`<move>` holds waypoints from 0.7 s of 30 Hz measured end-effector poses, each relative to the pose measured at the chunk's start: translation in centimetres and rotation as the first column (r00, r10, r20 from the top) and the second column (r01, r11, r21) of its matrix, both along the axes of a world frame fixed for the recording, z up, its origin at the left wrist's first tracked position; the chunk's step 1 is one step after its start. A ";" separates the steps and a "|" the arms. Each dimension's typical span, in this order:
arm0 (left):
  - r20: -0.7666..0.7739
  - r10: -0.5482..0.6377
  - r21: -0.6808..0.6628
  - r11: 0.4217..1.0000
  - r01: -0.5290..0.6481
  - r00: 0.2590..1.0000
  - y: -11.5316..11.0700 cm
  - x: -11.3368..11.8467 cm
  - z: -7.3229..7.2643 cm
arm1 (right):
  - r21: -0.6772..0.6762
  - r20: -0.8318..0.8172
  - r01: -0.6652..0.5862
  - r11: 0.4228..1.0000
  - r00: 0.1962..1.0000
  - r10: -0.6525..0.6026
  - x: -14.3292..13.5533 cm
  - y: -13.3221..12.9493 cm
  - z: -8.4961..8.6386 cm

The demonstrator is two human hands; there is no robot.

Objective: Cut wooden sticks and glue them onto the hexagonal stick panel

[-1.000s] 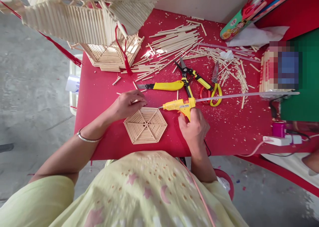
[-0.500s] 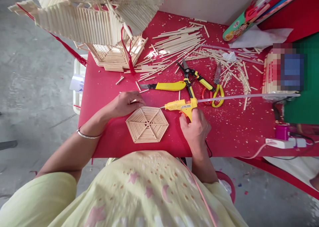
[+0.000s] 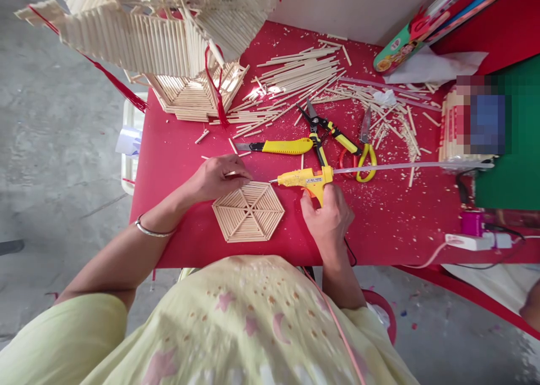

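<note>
A flat hexagonal panel of thin wooden sticks (image 3: 248, 212) lies on the red table (image 3: 181, 247) in front of me. At its upper left edge is my left hand (image 3: 219, 177), fingers pinched on a short wooden stick (image 3: 230, 173); its fingertips partly cover that edge. My right hand (image 3: 329, 213) grips the handle of a yellow hot glue gun (image 3: 306, 178). The gun's nozzle points left and sits just beyond the panel's upper right edge. From its back runs a long translucent glue stick (image 3: 400, 166).
Beyond the hands lie a yellow utility knife (image 3: 287, 146), pruning shears (image 3: 323, 131) and scissors (image 3: 366, 148). Loose sticks (image 3: 304, 70) are spread behind them. A stick-built model with a roof (image 3: 130, 41) stands at the back left. A white power strip (image 3: 468, 241) is at right.
My left hand has shifted slightly right, with its fingertips further over the panel's upper edge. The glue gun stays nearly in place by the panel.
</note>
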State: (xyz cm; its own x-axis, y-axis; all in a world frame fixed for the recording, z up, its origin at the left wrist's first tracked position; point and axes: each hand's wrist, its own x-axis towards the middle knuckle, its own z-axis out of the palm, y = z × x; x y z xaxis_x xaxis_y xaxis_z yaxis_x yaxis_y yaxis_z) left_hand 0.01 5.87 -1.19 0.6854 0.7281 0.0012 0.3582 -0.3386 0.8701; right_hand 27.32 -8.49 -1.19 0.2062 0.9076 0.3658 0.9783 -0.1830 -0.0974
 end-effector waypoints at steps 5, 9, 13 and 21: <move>-0.042 -0.031 0.074 0.997 0.034 0.999 -0.5 0.3 0.0 | 0.001 -0.042 0.018 1.000 0.999 -0.018 -0.3 -0.2 -0.4; -0.074 -0.027 0.110 0.993 0.035 0.997 -0.6 0.4 0.0 | -0.005 -0.057 0.020 1.000 0.998 -0.020 -0.8 -0.3 -0.9; -0.049 -0.020 0.116 0.993 0.026 0.999 -0.6 0.6 -0.1 | 0.002 -0.102 0.036 0.999 0.994 -0.036 -1.3 -0.1 -1.1; 0.038 -0.020 0.097 0.995 0.016 0.999 -0.3 0.7 -0.6 | -0.041 -0.418 0.062 0.997 0.905 -0.074 -0.3 -1.1 -1.3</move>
State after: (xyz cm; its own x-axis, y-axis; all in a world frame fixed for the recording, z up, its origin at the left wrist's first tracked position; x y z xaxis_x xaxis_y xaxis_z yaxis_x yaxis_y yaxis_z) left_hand 0.73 5.55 -1.75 0.6964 0.7109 0.0977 0.3175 -0.4274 0.8465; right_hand 27.01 -9.57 -2.47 0.3967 0.8940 0.2084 0.8335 -0.2557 -0.4898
